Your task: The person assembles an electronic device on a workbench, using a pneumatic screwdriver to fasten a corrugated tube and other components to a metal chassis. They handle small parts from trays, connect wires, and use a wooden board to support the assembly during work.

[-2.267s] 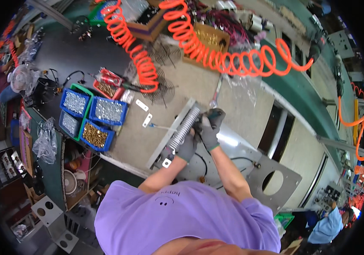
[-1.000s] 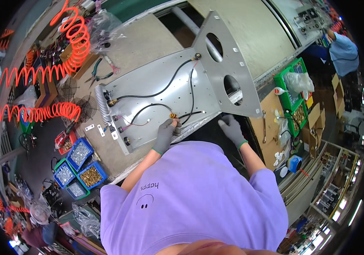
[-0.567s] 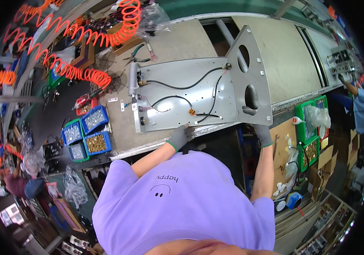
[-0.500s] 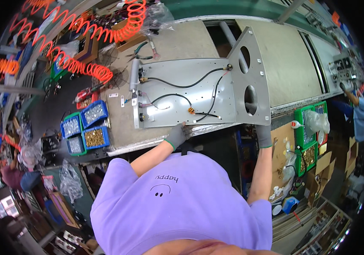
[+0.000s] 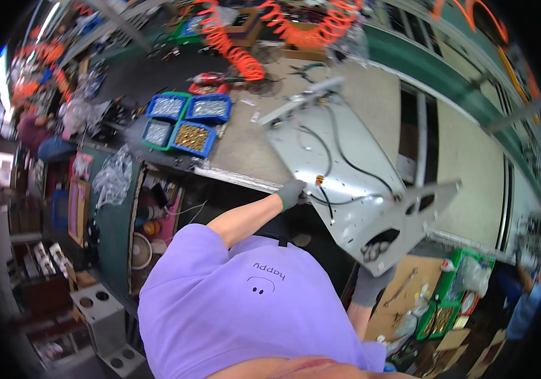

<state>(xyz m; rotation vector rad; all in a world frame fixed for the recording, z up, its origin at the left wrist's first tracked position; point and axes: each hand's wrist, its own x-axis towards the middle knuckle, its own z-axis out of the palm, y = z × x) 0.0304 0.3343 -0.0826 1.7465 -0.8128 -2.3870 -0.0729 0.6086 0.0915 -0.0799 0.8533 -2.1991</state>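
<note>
A grey sheet-metal chassis [image 5: 352,158] lies turned at an angle, its near right corner jutting past the bench's front edge. Black hoses [image 5: 340,145] run across its base. At its right end stands a plate [image 5: 403,227] with large holes. My left hand [image 5: 292,194], in a grey glove with a green cuff, is closed at the chassis's near edge. My right hand [image 5: 370,287], gloved too, holds the lower corner of the end plate from beneath; grey fingers show through a hole in it. The left fingertips are partly hidden.
Blue and green bins [image 5: 192,138] of small metal parts stand left on the bench. Pliers [image 5: 305,71] and a red power tool [image 5: 210,78] lie behind, under orange coiled hoses [image 5: 239,57]. Green bins [image 5: 439,316] and a wrench [image 5: 403,284] are at right. A co-worker [image 5: 526,309] stands far right.
The chassis has turned clockwise, its right end swinging toward me and off the bench edge. My right hand has come nearer to my body with it. The whole view has also turned.
</note>
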